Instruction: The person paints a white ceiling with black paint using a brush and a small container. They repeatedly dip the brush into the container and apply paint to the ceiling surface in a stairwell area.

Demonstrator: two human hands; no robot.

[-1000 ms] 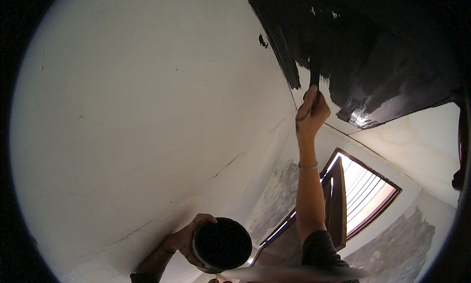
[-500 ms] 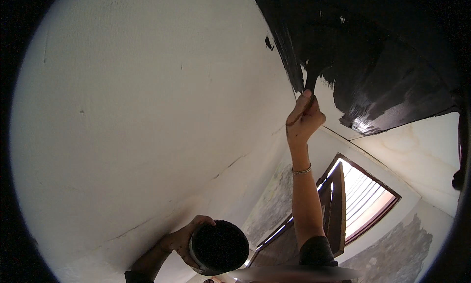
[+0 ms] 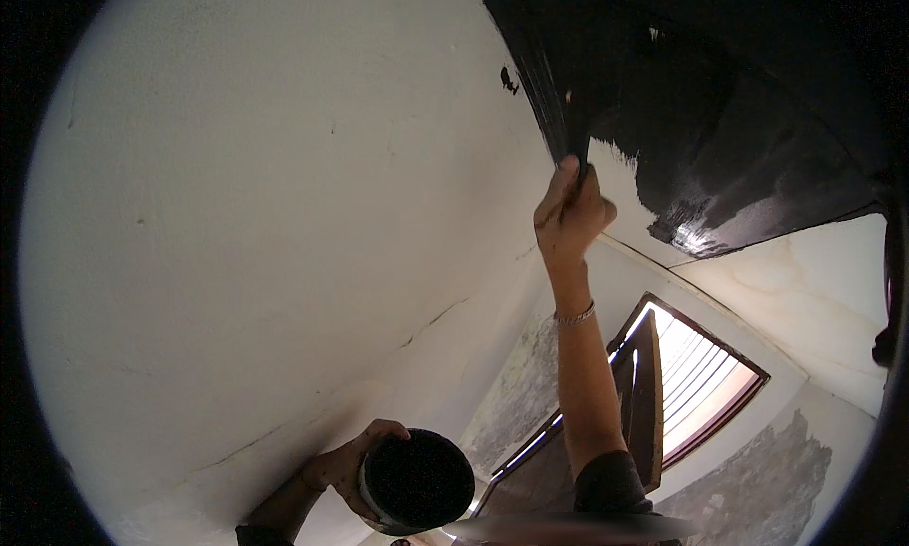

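Note:
My right hand (image 3: pixel 573 208) is raised at the centre right, shut on a dark brush (image 3: pixel 581 155) whose tip is against black paint (image 3: pixel 720 101) on the overhead surface, along the edge of the white wall (image 3: pixel 284 186). Its bristles blend into the paint. My left hand (image 3: pixel 355 465) grips the side of a round container (image 3: pixel 417 480) with a very dark inside, low in the view; I cannot make out how full it is.
At the lower right are a barred window (image 3: pixel 705 375) and an open brown wooden shutter (image 3: pixel 647 394). Patchy grey wall (image 3: pixel 776 465) lies below it, and an unpainted ceiling panel (image 3: pixel 786 271) adjoins the black area.
My right hand and the brush have moved left toward the white wall's edge, covering part of the bare gap in black. My left hand and container sit slightly further left and lower in view.

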